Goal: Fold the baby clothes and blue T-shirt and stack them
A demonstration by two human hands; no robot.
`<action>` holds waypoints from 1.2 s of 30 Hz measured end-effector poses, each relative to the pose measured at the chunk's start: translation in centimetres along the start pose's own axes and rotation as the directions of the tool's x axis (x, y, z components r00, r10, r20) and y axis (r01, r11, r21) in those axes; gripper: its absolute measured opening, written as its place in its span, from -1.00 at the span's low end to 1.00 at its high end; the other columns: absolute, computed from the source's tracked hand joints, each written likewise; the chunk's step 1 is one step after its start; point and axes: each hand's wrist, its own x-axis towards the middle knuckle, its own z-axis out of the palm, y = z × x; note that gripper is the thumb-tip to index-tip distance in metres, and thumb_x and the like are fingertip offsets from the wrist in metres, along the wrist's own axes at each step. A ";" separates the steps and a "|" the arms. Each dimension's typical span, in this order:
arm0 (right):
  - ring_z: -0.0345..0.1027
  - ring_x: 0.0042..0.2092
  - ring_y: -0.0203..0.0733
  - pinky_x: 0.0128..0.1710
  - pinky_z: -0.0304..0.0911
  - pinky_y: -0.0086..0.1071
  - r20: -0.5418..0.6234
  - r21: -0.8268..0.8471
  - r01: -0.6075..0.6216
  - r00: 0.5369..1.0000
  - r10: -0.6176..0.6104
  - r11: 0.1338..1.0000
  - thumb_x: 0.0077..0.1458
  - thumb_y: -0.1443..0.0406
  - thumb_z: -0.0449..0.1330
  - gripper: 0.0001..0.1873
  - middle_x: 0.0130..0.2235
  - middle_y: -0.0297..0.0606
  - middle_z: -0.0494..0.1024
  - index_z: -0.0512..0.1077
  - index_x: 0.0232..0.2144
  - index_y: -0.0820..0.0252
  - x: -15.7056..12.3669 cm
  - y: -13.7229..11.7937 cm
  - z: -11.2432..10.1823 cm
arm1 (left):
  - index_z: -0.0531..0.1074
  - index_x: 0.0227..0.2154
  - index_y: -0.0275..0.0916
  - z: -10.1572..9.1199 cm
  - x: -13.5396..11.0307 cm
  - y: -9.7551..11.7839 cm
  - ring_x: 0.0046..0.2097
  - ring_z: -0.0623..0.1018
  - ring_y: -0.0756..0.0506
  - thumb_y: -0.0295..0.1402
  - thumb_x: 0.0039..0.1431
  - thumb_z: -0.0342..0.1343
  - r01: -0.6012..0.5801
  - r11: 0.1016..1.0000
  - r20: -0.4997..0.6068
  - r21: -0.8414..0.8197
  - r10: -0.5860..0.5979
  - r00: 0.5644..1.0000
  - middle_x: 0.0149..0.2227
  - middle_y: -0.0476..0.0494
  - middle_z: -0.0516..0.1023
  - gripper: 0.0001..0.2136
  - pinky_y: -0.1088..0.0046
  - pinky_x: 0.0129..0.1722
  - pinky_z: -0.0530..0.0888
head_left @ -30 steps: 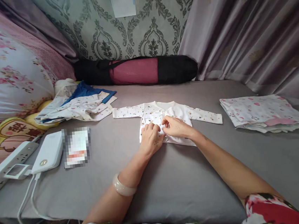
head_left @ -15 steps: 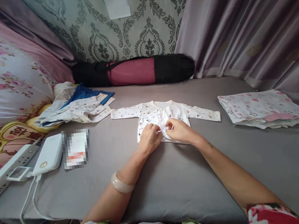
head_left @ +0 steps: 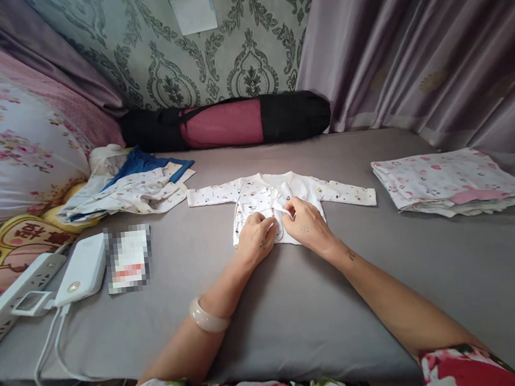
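Note:
A small white baby shirt [head_left: 249, 203] with a scattered print lies flat, both sleeves spread out to the sides. My left hand [head_left: 258, 238] is closed at the lower front of the shirt, thumb and fingers pinching the fabric or a tie there; the exact grip is partly hidden. Close beside it on the right, my right hand [head_left: 309, 227] pinches a thin white tie [head_left: 282, 210] at the shirt's front opening. The lower front is partly covered by both hands.
Crumpled baby clothes [head_left: 125, 190] lie at the left, a folded stack of printed cloth [head_left: 452, 180] at the right. A power strip [head_left: 18, 292], a white power bank [head_left: 82, 267] with cables and a blurred packet [head_left: 129, 257] sit front left. A rolled bag [head_left: 223, 123] lies along the wall.
My right hand has gone from loosely curled near the shirt front to pinching the white tie, which is now lifted. My left hand stays at nearly the same place on the shirt.

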 end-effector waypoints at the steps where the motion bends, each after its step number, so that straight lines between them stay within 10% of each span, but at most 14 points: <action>1: 0.32 -0.32 -0.19 -0.29 0.12 -0.38 -0.004 0.010 0.005 1.000 -0.005 1.000 0.04 0.40 0.05 -0.90 -0.36 -0.31 0.46 0.30 -0.37 0.10 -0.1 -0.1 -0.2 | 0.51 -0.11 -0.15 -0.1 0.0 0.3 -0.15 0.44 -0.13 -0.36 0.29 -0.04 -0.016 0.999 0.001 0.041 0.016 1.000 -0.20 -0.18 0.43 -0.76 0.35 -0.13 0.41; 14: 0.36 -0.24 -0.14 -0.28 0.12 -0.37 0.047 -0.059 0.008 0.999 -0.006 0.998 0.05 0.40 0.02 -0.87 -0.31 -0.26 0.49 0.30 -0.33 0.10 -0.5 -0.6 -0.3 | 0.42 -0.16 -0.40 -0.8 3.2 4.0 -0.08 0.50 -0.27 -0.42 0.21 -0.03 0.237 0.926 0.178 0.293 -0.296 0.938 -0.15 -0.40 0.50 -0.79 0.30 -0.13 0.38; 28: 0.37 -0.22 -0.13 -0.28 0.13 -0.37 0.052 -0.025 0.008 0.999 -0.007 1.000 0.06 0.40 0.04 -0.86 -0.28 -0.24 0.52 0.33 -0.31 0.10 -0.5 -0.5 -0.3 | 0.48 -0.24 -0.23 -0.3 4.2 3.5 -0.10 0.54 -0.19 -0.34 0.25 -0.05 0.487 0.870 0.162 0.071 -0.492 0.855 -0.18 -0.25 0.59 -0.79 0.39 -0.25 0.35; 36: 0.36 -0.25 -0.14 -0.33 0.10 -0.37 0.053 -0.045 0.004 0.999 -0.002 0.999 0.07 0.40 0.03 -0.86 -0.30 -0.27 0.50 0.33 -0.32 0.10 -0.5 -0.5 -0.1 | 0.44 -0.15 -0.31 -0.8 3.7 4.4 -0.02 0.50 -0.21 -0.38 0.25 -0.05 0.414 0.891 0.173 0.184 -0.444 0.879 -0.09 -0.31 0.55 -0.78 0.37 -0.14 0.36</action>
